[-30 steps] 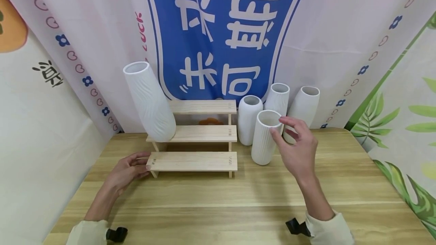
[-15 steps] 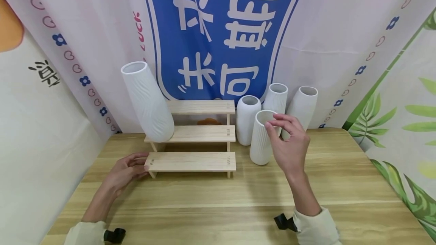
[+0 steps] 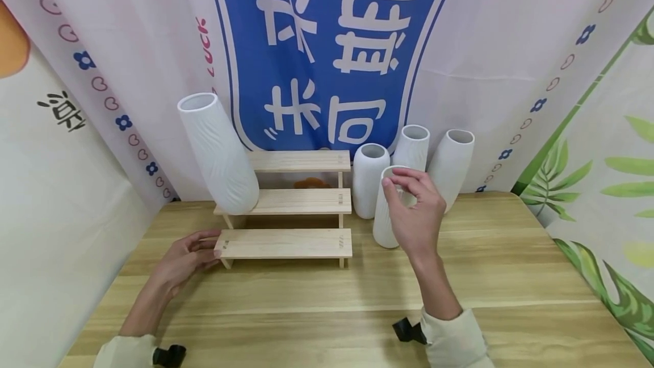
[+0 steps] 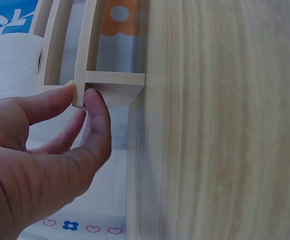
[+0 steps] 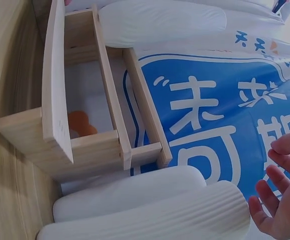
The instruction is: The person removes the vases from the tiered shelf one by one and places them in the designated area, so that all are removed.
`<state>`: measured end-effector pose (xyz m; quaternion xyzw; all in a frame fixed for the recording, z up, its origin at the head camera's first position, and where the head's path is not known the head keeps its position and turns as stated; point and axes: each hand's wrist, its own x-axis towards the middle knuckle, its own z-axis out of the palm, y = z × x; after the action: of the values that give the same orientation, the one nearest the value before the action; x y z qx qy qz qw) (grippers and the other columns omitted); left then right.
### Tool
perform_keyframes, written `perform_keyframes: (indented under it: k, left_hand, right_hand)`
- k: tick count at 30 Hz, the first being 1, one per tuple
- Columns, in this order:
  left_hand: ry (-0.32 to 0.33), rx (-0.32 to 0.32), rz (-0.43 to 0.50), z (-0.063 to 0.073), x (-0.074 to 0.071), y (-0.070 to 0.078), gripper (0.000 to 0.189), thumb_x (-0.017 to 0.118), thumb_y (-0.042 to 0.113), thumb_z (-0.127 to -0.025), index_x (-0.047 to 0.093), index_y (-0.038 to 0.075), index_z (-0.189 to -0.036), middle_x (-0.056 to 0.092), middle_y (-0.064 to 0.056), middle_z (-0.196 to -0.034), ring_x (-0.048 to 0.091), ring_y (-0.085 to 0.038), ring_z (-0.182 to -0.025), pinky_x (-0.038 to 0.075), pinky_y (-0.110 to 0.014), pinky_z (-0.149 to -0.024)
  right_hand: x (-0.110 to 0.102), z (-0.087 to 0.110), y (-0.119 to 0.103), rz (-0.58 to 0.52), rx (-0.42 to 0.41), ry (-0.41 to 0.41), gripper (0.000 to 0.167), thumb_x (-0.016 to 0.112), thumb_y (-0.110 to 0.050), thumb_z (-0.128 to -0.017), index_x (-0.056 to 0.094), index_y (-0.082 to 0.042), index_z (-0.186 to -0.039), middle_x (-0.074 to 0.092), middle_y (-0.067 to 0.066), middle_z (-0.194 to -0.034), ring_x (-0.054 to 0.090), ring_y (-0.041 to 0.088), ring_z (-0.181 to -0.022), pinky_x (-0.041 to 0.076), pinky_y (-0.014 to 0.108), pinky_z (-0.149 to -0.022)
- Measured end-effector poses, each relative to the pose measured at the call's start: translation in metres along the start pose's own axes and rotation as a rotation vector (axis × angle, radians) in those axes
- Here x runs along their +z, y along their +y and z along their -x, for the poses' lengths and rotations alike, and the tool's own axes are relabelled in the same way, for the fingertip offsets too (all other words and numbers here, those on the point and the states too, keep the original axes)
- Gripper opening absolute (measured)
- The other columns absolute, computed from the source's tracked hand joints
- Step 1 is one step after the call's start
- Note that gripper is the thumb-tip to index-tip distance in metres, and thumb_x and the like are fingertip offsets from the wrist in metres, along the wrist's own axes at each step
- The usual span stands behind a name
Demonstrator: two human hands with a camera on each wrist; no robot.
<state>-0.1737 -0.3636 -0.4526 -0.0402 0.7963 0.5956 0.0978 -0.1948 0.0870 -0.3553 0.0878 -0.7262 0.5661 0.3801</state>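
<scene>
My left hand (image 3: 179, 260) pinches the left end of the lowest step of a three-tier wooden display stand (image 3: 286, 244); the left wrist view shows thumb and finger on either side of the board (image 4: 79, 60). A tall white vase (image 3: 219, 155) with wavy relief stands on the middle step at its left end. My right hand (image 3: 420, 217) is at the rim of a ribbed white vase (image 3: 384, 217), fingers loosely bent and partly covering it. In the right wrist view these fingers (image 5: 270, 197) appear just off the ribbed vase's rim (image 5: 240, 210).
Behind the ribbed vase stand a rounded white vase (image 3: 370, 180), a slim white vase (image 3: 411, 146) and a tapered white vase (image 3: 452, 166). All are on the wooden table (image 3: 306, 311), right of the stand. A printed curtain (image 3: 470, 44) hangs close behind.
My right hand has moved left, from the ribbed vase's right side to over its rim, and its fingers and thumb have drawn closer together. The left hand keeps its place on the stand.
</scene>
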Motion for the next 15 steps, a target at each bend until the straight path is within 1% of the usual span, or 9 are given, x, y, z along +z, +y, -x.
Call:
perform_keyframes:
  k: [5, 8, 10, 15]
  left_hand:
    - [0.001, 0.008, -0.004, 0.001, 0.001, 0.001, 0.065, 0.063, 0.0, -0.105, 0.033, -0.012, -0.161, 0.044, -0.038, -0.155, 0.067, -0.001, -0.106, 0.064, -0.023, -0.095]
    - [0.001, 0.009, -0.005, 0.0, 0.001, 0.001, 0.065, 0.063, 0.0, -0.105, 0.033, -0.012, -0.161, 0.044, -0.038, -0.155, 0.067, -0.001, -0.106, 0.064, -0.023, -0.095]
    - [0.002, 0.009, -0.006, 0.0, 0.0, 0.0, 0.065, 0.063, 0.001, -0.105, 0.033, -0.012, -0.161, 0.044, -0.038, -0.155, 0.068, -0.002, -0.106, 0.064, -0.023, -0.095]
    - [0.004, 0.009, 0.0, 0.0, 0.001, -0.001, 0.065, 0.063, 0.001, -0.105, 0.033, -0.012, -0.161, 0.045, -0.038, -0.155, 0.068, -0.001, -0.105, 0.064, -0.023, -0.094]
  right_hand:
    - [0.01, 0.001, -0.004, -0.004, -0.005, -0.009, 0.011, 0.081, -0.004, -0.095, 0.082, 0.005, -0.101, 0.077, 0.015, -0.116, 0.07, 0.026, -0.113, 0.054, 0.012, -0.094]
    - [0.017, 0.003, -0.006, -0.006, 0.008, -0.022, 0.011, 0.081, -0.005, -0.095, 0.082, 0.004, -0.101, 0.077, 0.014, -0.116, 0.07, 0.025, -0.115, 0.056, 0.015, -0.096]
    - [0.022, 0.005, -0.008, -0.017, 0.02, -0.034, 0.012, 0.081, -0.006, -0.095, 0.083, 0.003, -0.102, 0.077, 0.013, -0.117, 0.069, 0.024, -0.115, 0.058, 0.022, -0.097]
    - [0.036, 0.011, -0.015, -0.063, 0.054, -0.088, 0.012, 0.08, -0.008, -0.096, 0.083, 0.0, -0.104, 0.076, 0.014, -0.119, 0.068, 0.022, -0.114, 0.064, 0.043, -0.098]
